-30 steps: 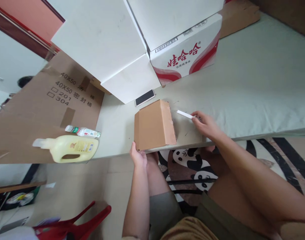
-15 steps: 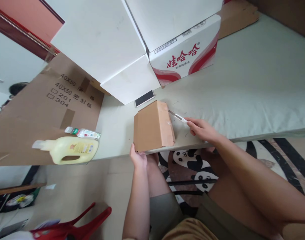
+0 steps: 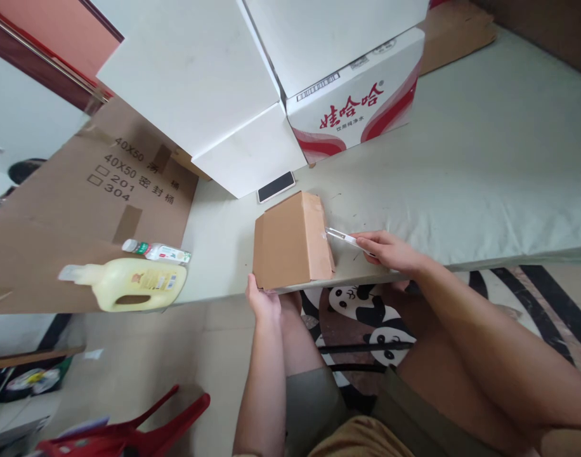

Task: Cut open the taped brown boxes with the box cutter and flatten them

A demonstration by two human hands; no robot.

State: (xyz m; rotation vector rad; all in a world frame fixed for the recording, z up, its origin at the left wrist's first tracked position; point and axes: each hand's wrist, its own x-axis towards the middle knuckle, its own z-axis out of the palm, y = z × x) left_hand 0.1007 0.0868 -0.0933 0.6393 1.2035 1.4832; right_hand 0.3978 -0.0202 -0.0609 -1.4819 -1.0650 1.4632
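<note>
A small brown cardboard box [image 3: 281,244] rests on the pale green tablecloth near the table's front edge. My left hand [image 3: 263,301] grips its lower left corner, thumb on the near face and fingers underneath, partly hidden. In my right hand [image 3: 383,249] is a white utility knife [image 3: 348,239], held between closed fingers. The knife's tip meets or nearly meets the taped right side of the box, around the middle of that side. Just behind the box lies a phone [image 3: 276,187] with a dark screen.
Large white boxes [image 3: 233,82] and a red-and-white carton [image 3: 352,117] stand behind. At left are a yellow jug [image 3: 138,284], a small bottle [image 3: 163,252] and a large brown carton [image 3: 85,209]. A red chair [image 3: 176,422] is on the floor at lower left.
My right hand and the knife have moved slightly toward me, so the tip has gone from near the box's upper right corner to about the middle of its right side.
</note>
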